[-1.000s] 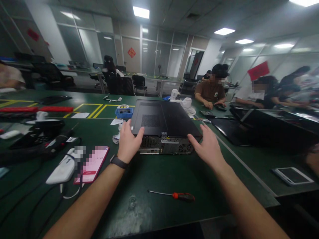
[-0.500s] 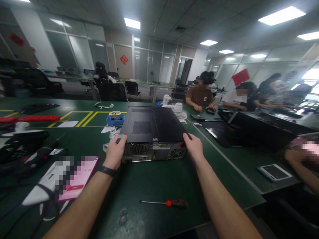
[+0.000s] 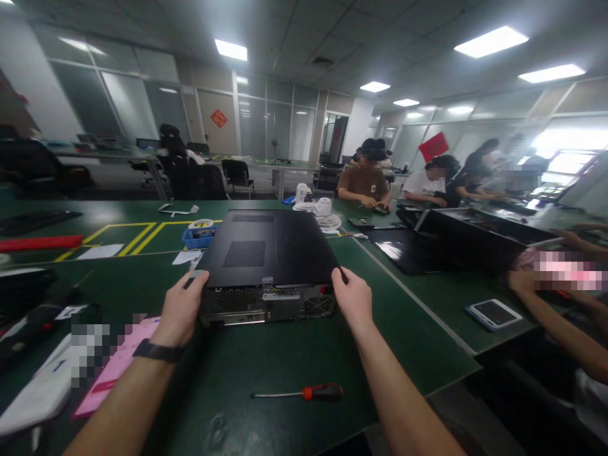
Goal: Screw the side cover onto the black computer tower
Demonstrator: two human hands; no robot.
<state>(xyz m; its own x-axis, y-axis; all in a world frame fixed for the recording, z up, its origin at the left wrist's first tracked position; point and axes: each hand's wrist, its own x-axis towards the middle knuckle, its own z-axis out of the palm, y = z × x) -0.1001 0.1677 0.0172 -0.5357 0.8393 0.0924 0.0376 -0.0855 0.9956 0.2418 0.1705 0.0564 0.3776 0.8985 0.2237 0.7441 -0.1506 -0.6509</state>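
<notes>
pink sheet [image 3: 114, 367]: flat on the green table [image 3: 285, 354], left of the watch wrist.
left hand [image 3: 180, 308]: clasps the near left corner of the computer case [image 3: 266, 250].
computer case: flat mid-table, rear ports facing the wearer.
right hand [image 3: 352, 299]: grips its near right corner.
screwdriver [image 3: 304, 393]: loose between the forearms.
tablet [image 3: 493, 313]: far right, beside a co-worker's arm [image 3: 546, 323].
</notes>
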